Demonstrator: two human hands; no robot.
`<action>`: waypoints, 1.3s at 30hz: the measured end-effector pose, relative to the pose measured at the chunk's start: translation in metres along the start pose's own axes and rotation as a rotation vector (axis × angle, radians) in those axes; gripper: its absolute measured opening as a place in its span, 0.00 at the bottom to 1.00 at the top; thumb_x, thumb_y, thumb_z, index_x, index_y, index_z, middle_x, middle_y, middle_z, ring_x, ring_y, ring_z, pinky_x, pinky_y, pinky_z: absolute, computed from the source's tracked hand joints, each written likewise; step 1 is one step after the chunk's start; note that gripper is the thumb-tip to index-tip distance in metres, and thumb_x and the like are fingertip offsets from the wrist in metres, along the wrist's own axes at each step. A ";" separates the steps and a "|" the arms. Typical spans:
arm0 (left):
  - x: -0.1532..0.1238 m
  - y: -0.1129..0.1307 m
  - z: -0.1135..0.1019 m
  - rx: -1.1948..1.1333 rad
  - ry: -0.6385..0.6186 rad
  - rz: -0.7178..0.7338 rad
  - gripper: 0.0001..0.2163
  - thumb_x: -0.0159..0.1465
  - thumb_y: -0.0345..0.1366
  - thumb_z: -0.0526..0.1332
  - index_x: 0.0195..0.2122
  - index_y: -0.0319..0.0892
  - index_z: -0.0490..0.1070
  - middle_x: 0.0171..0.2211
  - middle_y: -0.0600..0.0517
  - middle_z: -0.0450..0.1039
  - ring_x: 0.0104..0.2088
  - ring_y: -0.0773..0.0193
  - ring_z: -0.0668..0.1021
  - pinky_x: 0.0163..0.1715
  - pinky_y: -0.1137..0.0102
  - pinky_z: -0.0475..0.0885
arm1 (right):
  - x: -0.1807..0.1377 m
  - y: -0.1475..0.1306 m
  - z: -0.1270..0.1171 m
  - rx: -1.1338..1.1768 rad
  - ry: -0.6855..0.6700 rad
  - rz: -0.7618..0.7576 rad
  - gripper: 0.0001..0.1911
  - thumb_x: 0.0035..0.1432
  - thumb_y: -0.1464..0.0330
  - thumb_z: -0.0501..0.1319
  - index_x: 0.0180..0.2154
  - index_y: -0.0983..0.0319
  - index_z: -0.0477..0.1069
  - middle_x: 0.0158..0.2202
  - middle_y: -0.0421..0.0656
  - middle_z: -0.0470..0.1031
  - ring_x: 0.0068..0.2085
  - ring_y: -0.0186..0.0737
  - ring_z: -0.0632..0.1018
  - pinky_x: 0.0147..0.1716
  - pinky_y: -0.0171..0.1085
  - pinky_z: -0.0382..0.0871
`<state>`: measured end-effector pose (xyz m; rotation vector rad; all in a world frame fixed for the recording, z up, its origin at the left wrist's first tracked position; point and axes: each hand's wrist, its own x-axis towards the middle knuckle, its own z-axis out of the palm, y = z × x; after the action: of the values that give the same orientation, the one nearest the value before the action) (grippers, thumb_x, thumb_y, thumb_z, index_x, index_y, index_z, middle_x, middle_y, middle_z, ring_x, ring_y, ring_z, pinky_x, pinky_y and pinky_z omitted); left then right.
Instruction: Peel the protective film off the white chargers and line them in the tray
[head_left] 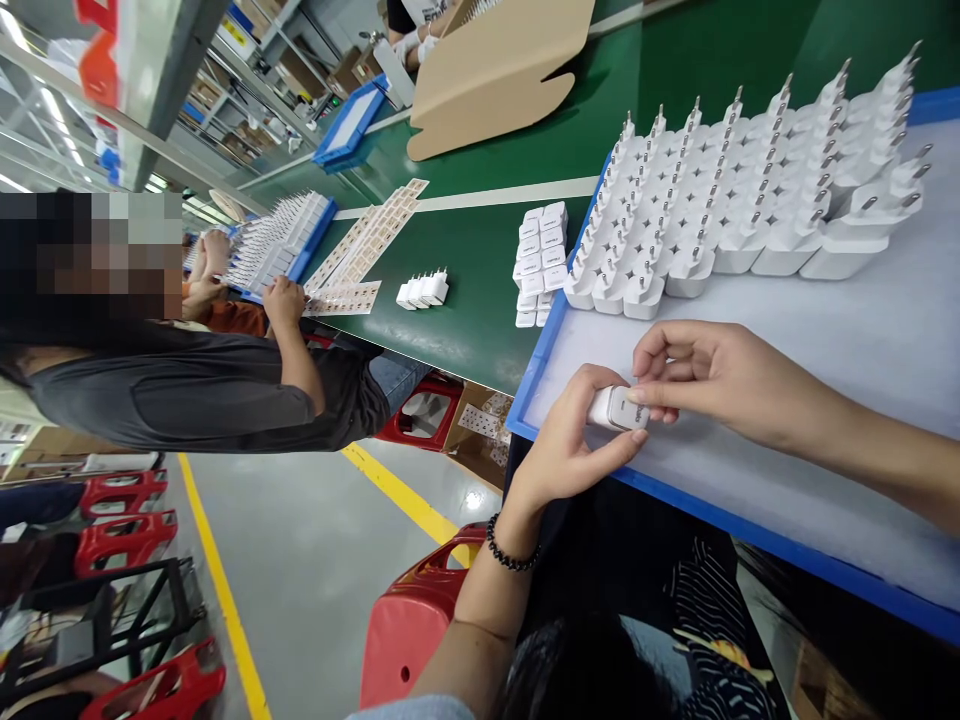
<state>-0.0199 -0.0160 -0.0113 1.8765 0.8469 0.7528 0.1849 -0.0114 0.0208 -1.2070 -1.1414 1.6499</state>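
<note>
My left hand point(566, 440) grips a white charger plug point(616, 407) over the near corner of a blue-rimmed tray point(551, 330) lined with white foam. The fingertips of my right hand point(701, 370) pinch and press on the plug's flat end face. Several rows of identical white plugs point(750, 200) stand pins-up at the far side of the tray.
White plugs lie face-up in a block point(540, 262) on the green belt point(465, 300), beside a smaller group point(424, 290). A co-worker's hand point(283, 300) rests by label sheets point(360, 255) at the left. Flat cardboard point(495, 70) lies farther off. Red stools point(420, 610) stand below.
</note>
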 end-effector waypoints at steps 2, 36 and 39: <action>0.000 -0.001 0.001 0.016 0.006 0.039 0.16 0.67 0.44 0.67 0.50 0.42 0.66 0.45 0.46 0.71 0.45 0.57 0.74 0.47 0.63 0.71 | 0.000 -0.001 0.000 0.003 0.006 0.018 0.18 0.40 0.61 0.79 0.27 0.59 0.72 0.24 0.35 0.73 0.23 0.34 0.75 0.25 0.37 0.74; 0.007 -0.013 -0.008 -0.580 -0.092 -0.251 0.21 0.65 0.54 0.64 0.48 0.43 0.66 0.40 0.50 0.70 0.37 0.61 0.73 0.42 0.67 0.69 | -0.015 0.004 0.016 -0.195 0.070 -0.168 0.13 0.55 0.59 0.71 0.32 0.59 0.70 0.27 0.36 0.66 0.29 0.34 0.70 0.29 0.36 0.66; 0.007 -0.014 -0.009 -0.589 -0.069 -0.251 0.21 0.65 0.54 0.63 0.46 0.42 0.66 0.37 0.52 0.69 0.33 0.63 0.70 0.38 0.69 0.66 | -0.011 0.008 0.016 -0.211 0.006 -0.131 0.13 0.57 0.59 0.70 0.32 0.59 0.71 0.24 0.32 0.57 0.26 0.32 0.63 0.26 0.35 0.58</action>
<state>-0.0263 -0.0011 -0.0197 1.2418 0.7027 0.6827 0.1721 -0.0273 0.0188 -1.2376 -1.3883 1.4548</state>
